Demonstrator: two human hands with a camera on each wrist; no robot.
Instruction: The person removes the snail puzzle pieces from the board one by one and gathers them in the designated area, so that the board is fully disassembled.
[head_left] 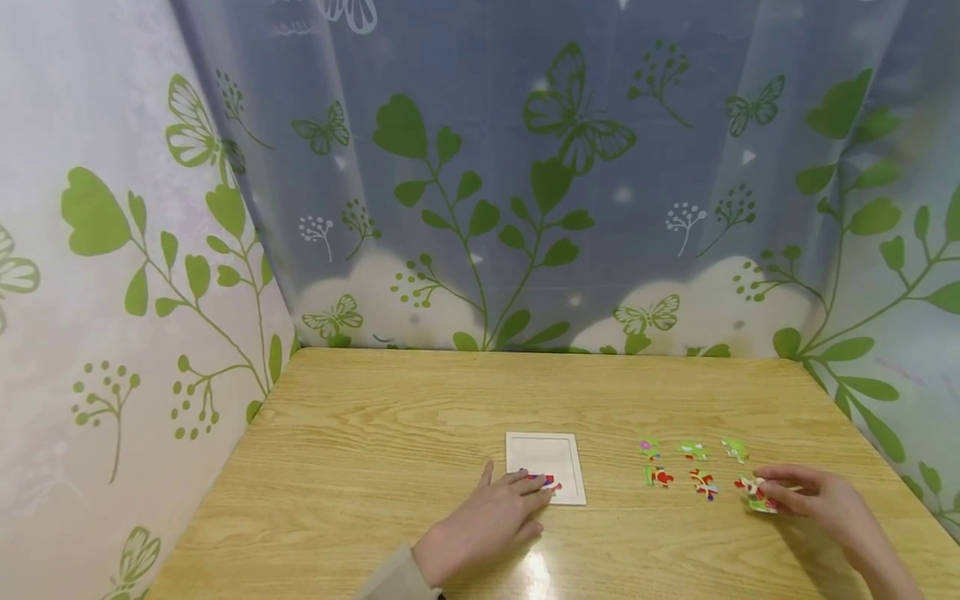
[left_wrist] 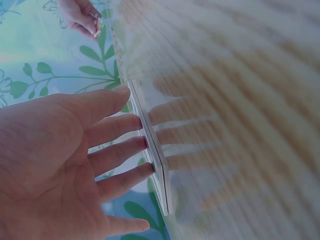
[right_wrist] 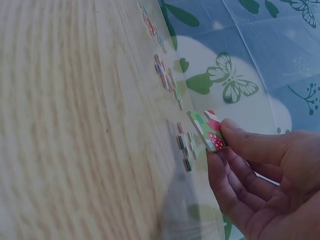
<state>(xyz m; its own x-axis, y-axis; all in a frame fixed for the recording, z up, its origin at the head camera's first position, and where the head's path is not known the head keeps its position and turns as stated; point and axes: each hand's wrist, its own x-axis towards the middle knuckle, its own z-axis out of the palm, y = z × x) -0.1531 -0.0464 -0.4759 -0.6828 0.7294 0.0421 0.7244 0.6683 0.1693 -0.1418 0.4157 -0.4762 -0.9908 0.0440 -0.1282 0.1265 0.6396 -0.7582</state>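
My left hand (head_left: 495, 512) lies over the lower left of a white puzzle tray (head_left: 543, 454), its fingers stretched out. In the left wrist view, straight fingertips touch the thin tray's face, and the thumb is near its edge. A red and blue puzzle piece (head_left: 551, 481) in the tray is partly hidden under those fingers. At the right, my right hand (head_left: 828, 504) pinches a puzzle piece (right_wrist: 207, 132) between thumb and fingers. This piece is green with red and white dotted parts and is tilted, raised off the table in the right wrist view.
Several loose puzzle pieces lie in two rows between tray and right hand, among them a green one (head_left: 693, 451) and a red one (head_left: 660, 477). A wooden table (head_left: 360, 467) carries everything. Butterfly-patterned cloth (head_left: 480, 208) hangs behind and at both sides.
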